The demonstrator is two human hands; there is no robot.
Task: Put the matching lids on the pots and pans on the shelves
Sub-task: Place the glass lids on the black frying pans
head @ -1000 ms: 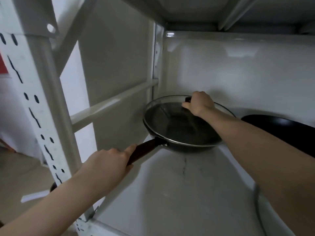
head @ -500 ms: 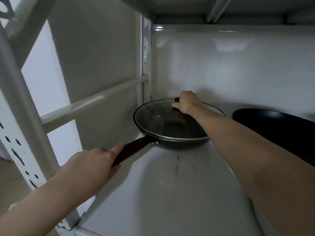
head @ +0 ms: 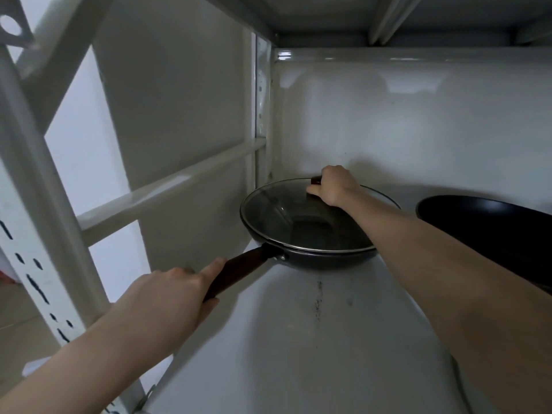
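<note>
A dark frying pan [head: 316, 259] with a reddish-brown handle [head: 239, 271] sits at the back left of the white shelf [head: 298, 339]. A round glass lid [head: 280, 216] with a metal rim lies on the pan. My right hand [head: 334, 186] grips the lid's dark knob, which is mostly hidden under my fingers. My left hand [head: 170, 297] holds the near end of the pan's handle, index finger stretched along it.
A second black pan [head: 490, 228] without a lid stands to the right, partly behind my right forearm. White shelf posts and a cross bar [head: 167, 189] run along the left side. The upper shelf hangs close overhead. A thin curved rim shows at the lower right edge [head: 466, 392].
The lid has come down from a tilt to lie on the pan. Both hands keep their holds; the view has drifted slightly.
</note>
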